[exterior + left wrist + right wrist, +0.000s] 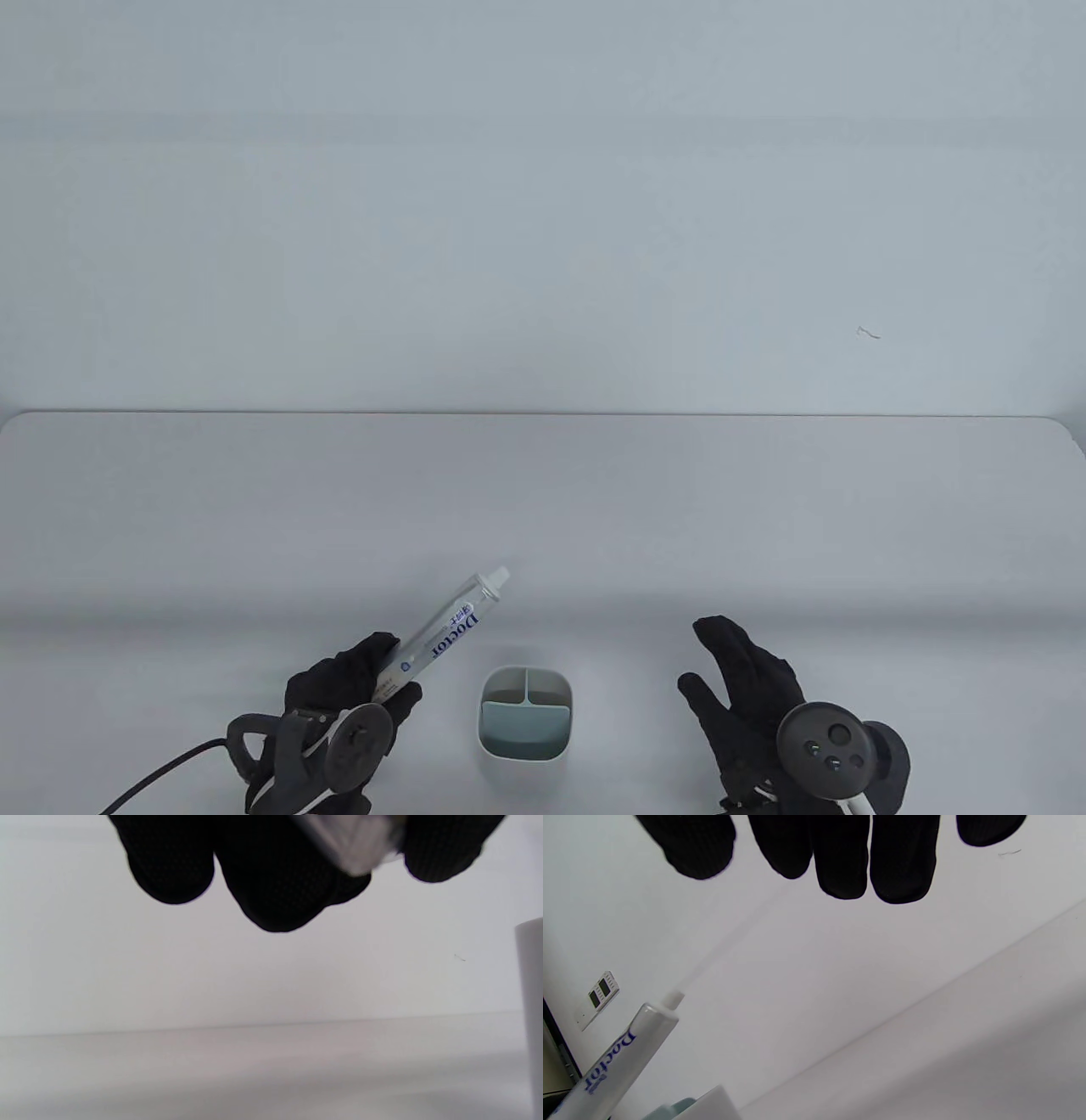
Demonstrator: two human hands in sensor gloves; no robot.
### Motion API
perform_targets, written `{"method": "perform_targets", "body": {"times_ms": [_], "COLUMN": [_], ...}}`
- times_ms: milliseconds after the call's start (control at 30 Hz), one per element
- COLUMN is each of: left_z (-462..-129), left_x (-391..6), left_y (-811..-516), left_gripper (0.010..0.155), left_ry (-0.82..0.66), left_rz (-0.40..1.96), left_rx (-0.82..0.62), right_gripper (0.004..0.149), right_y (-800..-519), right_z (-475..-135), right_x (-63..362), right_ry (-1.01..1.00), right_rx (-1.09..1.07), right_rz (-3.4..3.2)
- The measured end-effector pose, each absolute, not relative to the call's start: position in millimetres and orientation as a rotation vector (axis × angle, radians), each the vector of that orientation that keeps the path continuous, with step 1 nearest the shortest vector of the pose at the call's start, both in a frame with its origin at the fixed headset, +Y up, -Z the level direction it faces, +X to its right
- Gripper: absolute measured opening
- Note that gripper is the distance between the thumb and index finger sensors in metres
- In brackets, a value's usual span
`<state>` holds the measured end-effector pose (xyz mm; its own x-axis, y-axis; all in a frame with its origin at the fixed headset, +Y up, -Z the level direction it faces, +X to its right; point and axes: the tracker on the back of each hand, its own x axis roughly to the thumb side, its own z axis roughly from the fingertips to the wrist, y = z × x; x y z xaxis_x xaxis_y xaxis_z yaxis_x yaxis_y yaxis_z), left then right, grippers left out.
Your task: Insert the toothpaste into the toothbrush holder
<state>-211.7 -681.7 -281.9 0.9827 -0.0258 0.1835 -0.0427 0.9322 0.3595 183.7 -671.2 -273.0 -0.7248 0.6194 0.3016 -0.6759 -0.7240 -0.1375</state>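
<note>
My left hand (356,679) grips the flat end of a silver-white toothpaste tube (450,628) with blue "Doctor" lettering. The tube is lifted and tilted, its white cap pointing up and to the right. The tube also shows in the right wrist view (619,1060) and blurred in the left wrist view (352,844). The white toothbrush holder (525,711) with a teal inside and dividers stands on the table between my hands, just right of the left hand. My right hand (742,679) is open and empty, to the right of the holder.
The white table (543,509) ends at a far edge against a pale wall. The holder's side shows at the right edge of the left wrist view (532,993). A wall socket (602,988) shows in the right wrist view.
</note>
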Motion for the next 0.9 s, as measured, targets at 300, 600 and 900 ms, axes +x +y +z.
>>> {"method": "perform_targets", "body": {"times_ms": [300, 600, 900], "left_z": [-265, -245, -239], "left_x": [-190, -163, -151], "left_y": [-667, -659, -661], "left_gripper": [0.069, 0.068, 0.068], "left_ry": [-0.306, -0.452, -0.515], "left_rz": [0.016, 0.047, 0.001], "left_rx": [0.493, 0.528, 0.540], "right_gripper": [0.062, 0.063, 0.064], "right_y": [-677, -682, -685], "right_z": [-279, -277, -277], "right_x": [163, 139, 128], "right_ry": [-0.188, -0.103, -0.051], "right_rx": [0.410, 0.552, 0.617], "right_rz": [2.356, 2.243, 2.167]}}
